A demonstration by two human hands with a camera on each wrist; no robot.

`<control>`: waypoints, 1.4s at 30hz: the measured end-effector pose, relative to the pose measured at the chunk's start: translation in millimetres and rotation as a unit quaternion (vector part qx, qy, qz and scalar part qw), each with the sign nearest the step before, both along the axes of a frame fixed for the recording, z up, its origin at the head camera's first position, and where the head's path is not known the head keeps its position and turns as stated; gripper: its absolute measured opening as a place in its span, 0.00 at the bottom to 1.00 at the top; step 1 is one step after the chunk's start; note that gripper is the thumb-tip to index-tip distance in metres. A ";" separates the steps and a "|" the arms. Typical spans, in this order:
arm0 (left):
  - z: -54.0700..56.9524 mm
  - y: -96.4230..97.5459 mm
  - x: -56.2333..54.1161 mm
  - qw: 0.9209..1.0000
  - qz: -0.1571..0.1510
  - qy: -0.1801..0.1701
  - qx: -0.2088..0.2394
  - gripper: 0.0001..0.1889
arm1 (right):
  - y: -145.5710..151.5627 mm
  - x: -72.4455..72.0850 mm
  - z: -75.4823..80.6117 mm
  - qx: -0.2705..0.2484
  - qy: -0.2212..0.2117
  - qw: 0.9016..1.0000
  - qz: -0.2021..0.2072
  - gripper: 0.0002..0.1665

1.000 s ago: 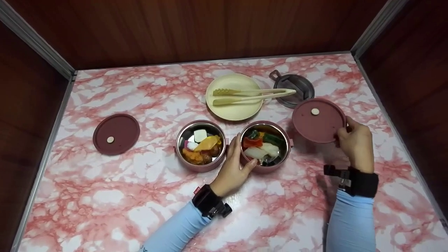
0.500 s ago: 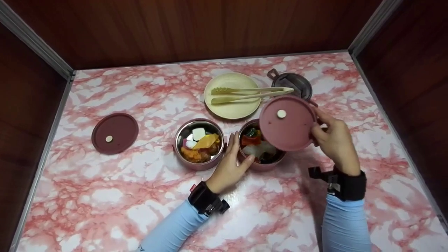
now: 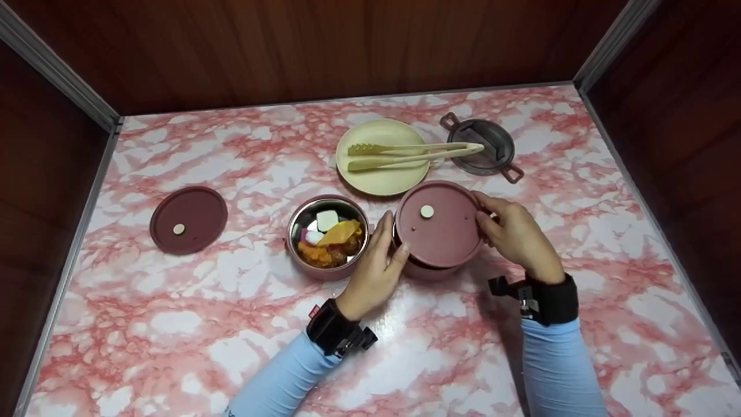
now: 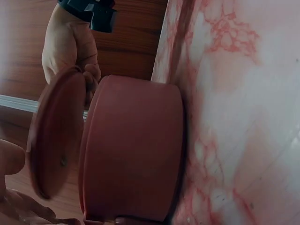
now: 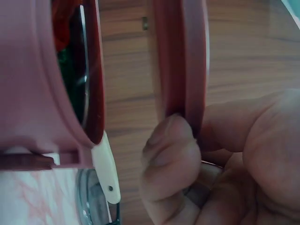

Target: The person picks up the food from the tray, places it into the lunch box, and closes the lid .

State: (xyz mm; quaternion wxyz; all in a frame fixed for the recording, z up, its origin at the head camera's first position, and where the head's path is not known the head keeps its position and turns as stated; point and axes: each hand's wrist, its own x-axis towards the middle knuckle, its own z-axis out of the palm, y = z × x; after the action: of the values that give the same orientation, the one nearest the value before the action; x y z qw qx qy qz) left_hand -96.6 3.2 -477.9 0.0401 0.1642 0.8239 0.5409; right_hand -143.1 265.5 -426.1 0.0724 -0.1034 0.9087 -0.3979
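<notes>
In the head view my right hand (image 3: 518, 237) pinches the edge of a round dusty-pink lid (image 3: 443, 237) with a small white knob. The lid hangs above the right lunch box (image 3: 431, 272), hiding most of its mouth; the right wrist view shows a gap between the lid (image 5: 192, 61) and the box's rim (image 5: 96, 93). Red and green food (image 5: 68, 61) shows inside. My left hand (image 3: 373, 272) rests against this box's left side, fingers straight and thumb spread. Left of it stands a matching lunch box (image 3: 327, 273), uncovered, holding orange, yellow, brown and white food pieces.
A second pink lid (image 3: 191, 214) lies on the marbled table at the left. Behind the boxes, pale tongs (image 3: 417, 156) lie across a cream plate (image 3: 385, 185) and reach over a small grey dish (image 3: 483, 145) with two handles. Dark wooden panels (image 3: 347, 52) enclose the table.
My right hand has carried the lid leftward from beside the right lunch box to over its mouth, covering most of the food. My left hand has stayed at the box's side.
</notes>
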 end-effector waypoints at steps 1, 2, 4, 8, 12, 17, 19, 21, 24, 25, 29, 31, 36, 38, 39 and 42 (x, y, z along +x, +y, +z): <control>-1.0 0.6 -0.1 1.000 -0.001 0.001 -0.003 0.37 | -1.3 -0.6 -1.3 0.003 -0.006 1.000 0.001 0.27; -2.1 1.2 -0.2 1.000 -0.002 0.002 -0.006 0.38 | -2.5 -1.1 -2.4 0.006 -0.010 1.000 0.002 0.27; -4.2 2.6 -0.2 1.000 -0.003 0.001 -0.014 0.38 | -4.4 -1.9 -4.5 0.010 -0.018 1.000 0.005 0.28; -7.4 4.1 -0.3 0.999 0.001 -0.003 -0.032 0.40 | -6.9 -2.1 -6.8 0.012 -0.034 0.999 0.011 0.28; -9.2 4.7 -0.2 0.999 0.002 -0.013 -0.040 0.41 | -8.2 -0.9 -7.2 0.020 -0.045 0.999 0.016 0.28; -9.8 5.3 -1.3 0.999 0.003 -0.010 -0.046 0.41 | -8.6 -0.3 -6.4 0.062 -0.022 0.998 0.014 0.24; -10.5 5.3 -1.8 0.999 0.004 -0.006 -0.046 0.42 | -8.6 -0.9 -6.8 0.083 -0.003 0.996 0.014 0.22; -11.3 5.2 -2.1 0.999 0.004 -0.005 -0.045 0.43 | -8.4 -1.7 -7.9 0.098 0.013 0.995 0.014 0.21; -12.4 5.1 -2.6 0.999 0.005 -0.005 -0.046 0.44 | -8.0 -2.9 -9.8 0.110 0.029 0.993 0.010 0.21; -12.6 5.2 -2.7 0.999 0.006 -0.005 -0.045 0.45 | -7.9 -3.3 -10.3 0.110 0.029 0.993 0.008 0.22; -12.8 5.4 -3.1 0.999 0.008 -0.013 -0.042 0.48 | -7.0 -4.4 -11.2 0.108 0.012 0.994 0.005 0.23; -13.1 5.2 -3.0 0.999 0.009 -0.018 -0.041 0.49 | -6.4 -4.9 -11.7 0.111 0.005 0.994 0.012 0.24; -15.0 4.7 -3.2 0.999 0.010 -0.018 -0.043 0.51 | -3.6 -5.8 -13.9 0.122 0.009 0.992 0.037 0.25; -15.3 4.9 -3.6 0.999 0.009 -0.017 -0.045 0.51 | -1.9 -5.9 -14.6 0.117 0.007 0.992 0.045 0.25; -15.3 5.1 -3.7 0.999 0.009 -0.017 -0.046 0.51 | -0.9 -6.0 -15.1 0.111 0.003 0.993 0.049 0.25; -15.0 5.5 -4.0 0.999 0.007 -0.018 -0.047 0.52 | 2.0 -6.5 -16.7 0.092 -0.010 0.994 0.058 0.25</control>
State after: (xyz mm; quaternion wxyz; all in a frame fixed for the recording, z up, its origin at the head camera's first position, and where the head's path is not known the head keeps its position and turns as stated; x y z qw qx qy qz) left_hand -100.7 8.7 -492.8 0.0583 0.1467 0.8489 0.5045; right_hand -149.5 267.6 -442.8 0.1136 -0.1445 0.9332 -0.3089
